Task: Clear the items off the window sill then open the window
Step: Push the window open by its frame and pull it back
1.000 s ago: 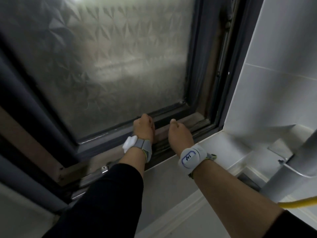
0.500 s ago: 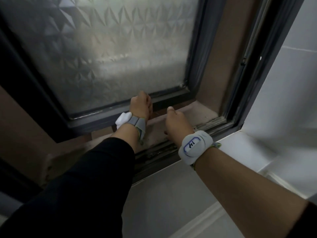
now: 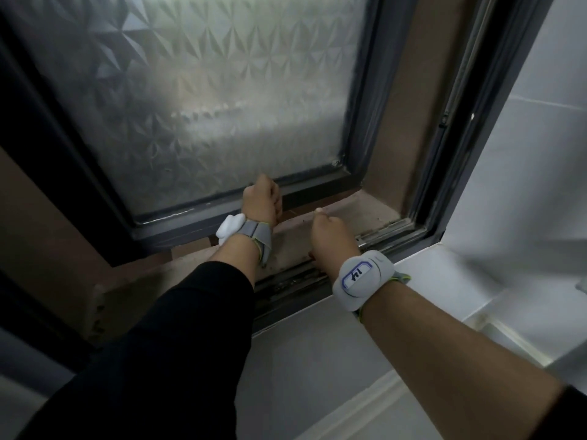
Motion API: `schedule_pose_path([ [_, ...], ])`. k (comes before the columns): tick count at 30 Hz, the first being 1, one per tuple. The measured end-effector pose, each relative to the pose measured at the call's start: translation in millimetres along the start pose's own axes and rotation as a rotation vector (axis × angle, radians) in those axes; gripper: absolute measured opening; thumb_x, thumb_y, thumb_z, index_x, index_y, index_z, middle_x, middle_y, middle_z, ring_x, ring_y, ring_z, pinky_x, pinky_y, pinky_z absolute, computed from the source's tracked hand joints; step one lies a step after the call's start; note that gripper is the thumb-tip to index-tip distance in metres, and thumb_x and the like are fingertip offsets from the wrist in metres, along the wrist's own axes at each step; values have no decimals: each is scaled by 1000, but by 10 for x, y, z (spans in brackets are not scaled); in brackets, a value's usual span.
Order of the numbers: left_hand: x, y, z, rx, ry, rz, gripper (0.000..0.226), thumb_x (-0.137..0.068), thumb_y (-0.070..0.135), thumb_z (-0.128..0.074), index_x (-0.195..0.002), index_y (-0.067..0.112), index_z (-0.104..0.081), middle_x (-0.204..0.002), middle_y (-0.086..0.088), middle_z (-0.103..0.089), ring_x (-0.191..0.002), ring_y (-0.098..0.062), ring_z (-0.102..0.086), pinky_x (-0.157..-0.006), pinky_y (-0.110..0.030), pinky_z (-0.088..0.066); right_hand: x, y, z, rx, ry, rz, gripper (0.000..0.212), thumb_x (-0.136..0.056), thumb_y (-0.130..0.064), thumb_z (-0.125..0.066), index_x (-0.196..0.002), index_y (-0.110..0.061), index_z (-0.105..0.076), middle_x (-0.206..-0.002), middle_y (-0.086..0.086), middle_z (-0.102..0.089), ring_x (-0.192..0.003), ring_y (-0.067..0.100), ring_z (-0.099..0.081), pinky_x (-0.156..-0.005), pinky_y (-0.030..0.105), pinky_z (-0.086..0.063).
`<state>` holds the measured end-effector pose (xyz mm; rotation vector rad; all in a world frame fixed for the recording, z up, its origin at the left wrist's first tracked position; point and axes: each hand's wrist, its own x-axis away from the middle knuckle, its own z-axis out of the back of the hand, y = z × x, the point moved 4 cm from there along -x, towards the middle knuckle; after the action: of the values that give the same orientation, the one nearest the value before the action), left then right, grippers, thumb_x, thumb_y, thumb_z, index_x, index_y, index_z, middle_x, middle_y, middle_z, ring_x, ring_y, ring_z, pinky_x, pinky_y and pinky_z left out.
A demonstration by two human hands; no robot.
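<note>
The window sash has a dark grey frame and frosted patterned glass, and it stands swung outward from the fixed frame. My left hand reaches over the track, fingers curled on the sash's bottom rail. To its right, my right hand is a loose fist above the brown outer ledge. Its thumb tip stops just short of the rail, and nothing shows in it. The white tiled sill lies at the right, inside the frame.
A dirty metal track runs along the bottom of the frame under my wrists. White tiled wall rises on the right. A brown reveal shows between sash and frame. Both wrists wear grey bands.
The sash has swung farther outward and the gap on its right side has widened. My left hand went out with the rail; my right hand has come off it and lags behind.
</note>
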<state>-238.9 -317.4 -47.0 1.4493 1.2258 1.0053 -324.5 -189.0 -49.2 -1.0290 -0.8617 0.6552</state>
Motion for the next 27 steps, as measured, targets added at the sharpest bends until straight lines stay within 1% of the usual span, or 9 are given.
schedule_pose_path([
  [2, 62, 0, -13, 8, 7, 12, 39, -81, 17, -37, -44, 18, -25, -37, 1, -22, -34, -16, -15, -40, -17, -15, 58, 5, 86, -3, 8, 1, 51, -101, -45, -29, -133, -10, -46, -112, 12, -55, -104, 30, -58, -99, 50, -46],
  [3, 91, 9, -24, 15, 8, 7, 39, -82, 16, -36, -45, 18, -24, -37, 1, -21, -34, -16, -15, -40, -16, -15, 89, 4, 125, 2, 5, -6, 49, -101, -44, -30, -132, -9, -47, -115, 13, -56, -102, 30, -57, -99, 48, -46],
  [8, 287, -43, -51, 49, 10, 64, 38, -84, 13, -34, -47, 17, -23, -36, 2, -22, -31, -14, -15, -39, -13, -16, 280, 38, 304, -10, 33, -23, 54, -100, -45, -27, -131, -6, -48, -129, 20, -55, -117, 38, -55, -105, 53, -42],
  [11, 478, -41, -107, 47, -4, 78, 40, -86, 16, -33, -49, 16, -21, -35, 1, -21, -29, -14, -15, -39, -12, -16, 426, 13, 415, 40, 51, 20, 46, -103, -37, -27, -127, -4, -48, -124, 21, -57, -112, 36, -57, -101, 48, -45],
  [13, 618, -35, -141, 28, -11, 74, 39, -85, 17, -34, -48, 17, -21, -38, 0, -20, -32, -15, -15, -40, -13, -16, 519, 17, 502, -20, 58, 7, 49, -102, -41, -28, -126, -5, -50, -121, 19, -59, -110, 35, -58, -102, 50, -45],
  [16, 783, -66, -167, 30, -7, 80, 38, -84, 16, -35, -49, 18, -20, -41, 0, -19, -36, -16, -14, -41, -16, -14, 607, 43, 563, -37, 58, 6, 55, -100, -44, -27, -128, -2, -49, -127, 23, -57, -114, 41, -57, -103, 54, -43],
  [20, 1030, -59, -222, 37, 1, 116, 36, -83, 14, -35, -50, 18, -21, -42, -1, -20, -35, -16, -16, -44, -19, -11, 747, 161, 675, -44, 71, -35, 58, -98, -50, -26, -129, -7, -50, -126, 18, -59, -111, 38, -59, -103, 52, -45],
  [23, 1234, -38, -284, 47, 5, 136, 35, -85, 13, -33, -53, 19, -21, -41, -1, -21, -34, -15, -17, -42, -16, -13, 832, 228, 776, -53, 76, -58, 55, -98, -48, -26, -127, -8, -51, -127, 19, -59, -112, 39, -59, -103, 52, -45],
  [27, 1485, -5, -361, -1, -27, 103, 37, -86, 14, -31, -51, 18, -21, -42, 0, -19, -35, -16, -15, -44, -17, -10, 945, 211, 851, -26, 61, -72, 52, -100, -42, -23, -128, -6, -48, -133, 21, -54, -118, 40, -55, -106, 51, -43],
])
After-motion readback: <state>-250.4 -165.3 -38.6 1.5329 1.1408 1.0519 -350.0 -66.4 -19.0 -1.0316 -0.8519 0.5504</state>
